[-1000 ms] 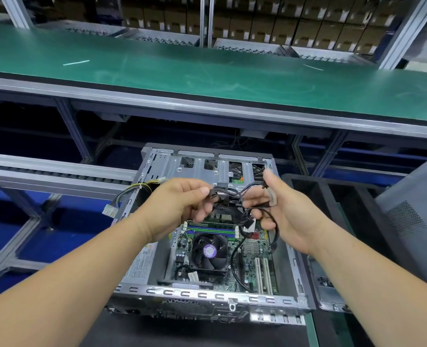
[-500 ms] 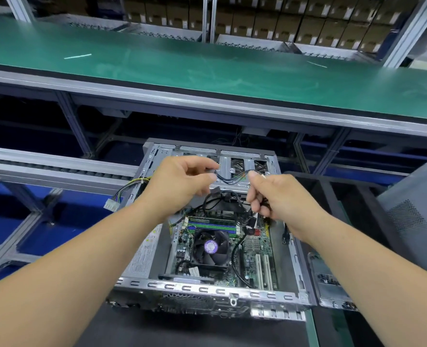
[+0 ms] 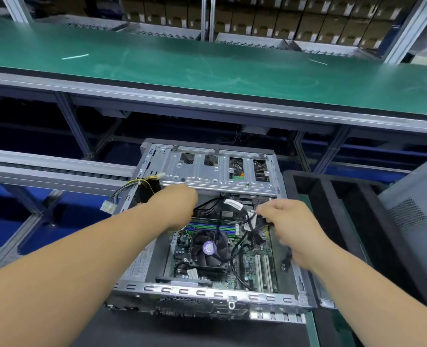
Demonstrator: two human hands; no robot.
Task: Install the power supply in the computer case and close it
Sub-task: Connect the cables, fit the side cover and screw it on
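Note:
An open grey computer case point(image 3: 207, 291) lies on its side in front of me, its motherboard and black CPU fan point(image 3: 208, 249) exposed. My left hand point(image 3: 175, 206) reaches in under the metal drive cage point(image 3: 217, 171), its fingers hidden among black cables point(image 3: 212, 204). My right hand point(image 3: 290, 221) pinches a black cable with a white tag near the case's right wall. A bundle of yellow and black power supply wires point(image 3: 130, 189) with a white plug hangs over the case's left wall. The power supply body is mostly hidden behind my left forearm.
A long green conveyor point(image 3: 207, 68) runs across behind the case. A black foam tray point(image 3: 332, 196) sits to the right, with a grey perforated side panel point(image 3: 415, 216) leaning beyond it. A roller rail point(image 3: 45, 169) lies to the left.
Both hands have dropped from above the case down into it, carrying the black cables under the drive cage. They have also moved apart.

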